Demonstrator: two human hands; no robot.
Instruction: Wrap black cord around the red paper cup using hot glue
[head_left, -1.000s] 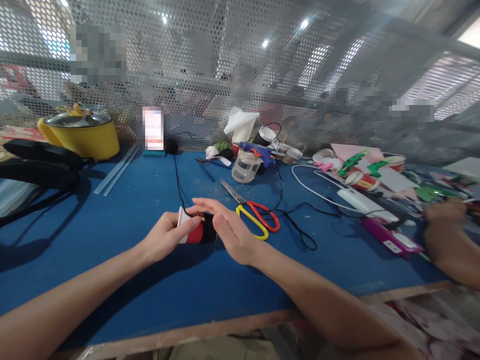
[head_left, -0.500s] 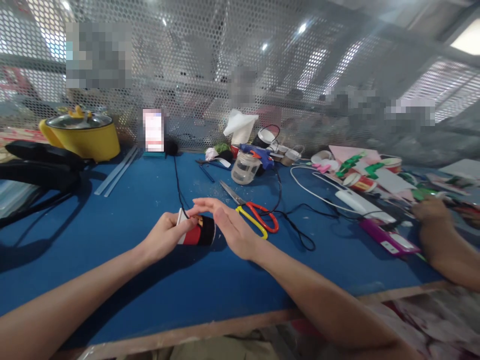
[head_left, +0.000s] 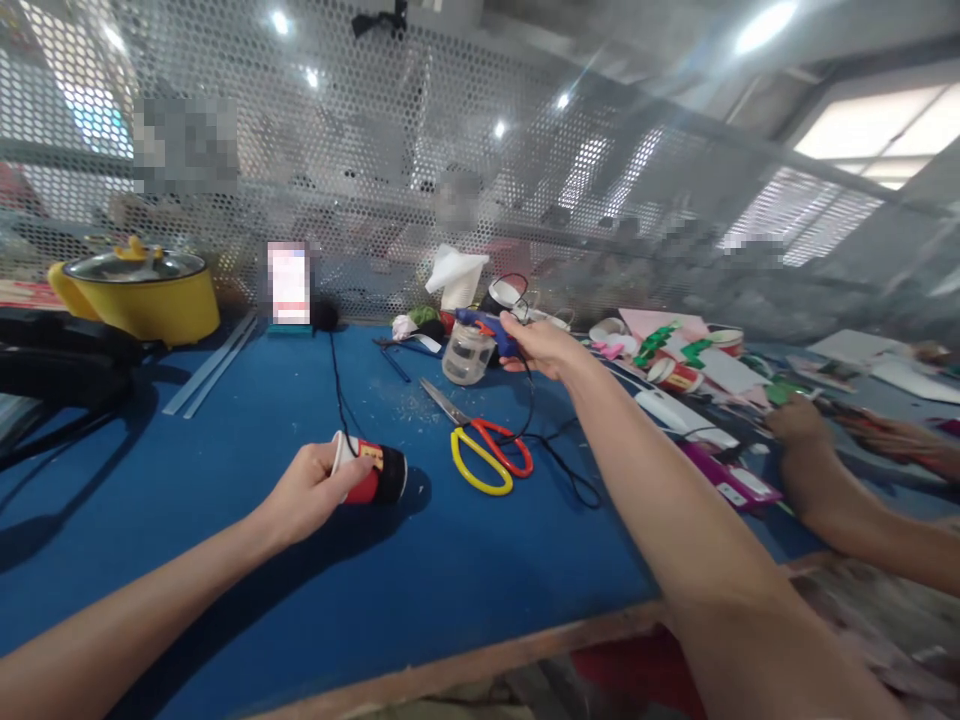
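My left hand (head_left: 311, 490) holds a red and white paper cup (head_left: 365, 487) on its side, thumb on the outside near the white rim. Black yarn covers the cup's base end, and a black strand runs from the rim to a dark ball of yarn (head_left: 324, 316) at the back. Stretched forward, my right hand (head_left: 540, 345) has its fingers closed on the handle of a blue glue gun (head_left: 484, 325). The gun lies over a clear plastic jar (head_left: 465, 362). Between my hands are scissors (head_left: 480, 455) with one yellow and one red handle.
A phone (head_left: 289, 288) stands at the back, right of a yellow electric pot (head_left: 139, 300) and two clear glue sticks (head_left: 210, 368). Paper scraps (head_left: 667, 335), a white power strip (head_left: 686, 418) and a purple box (head_left: 731, 478) lie right, beside another person's hand (head_left: 799, 435). Perforated metal rises behind.
My right hand has left the cup and reached forward to the glue gun, closing on its handle. My left hand still holds the cup. The camera view has shifted.
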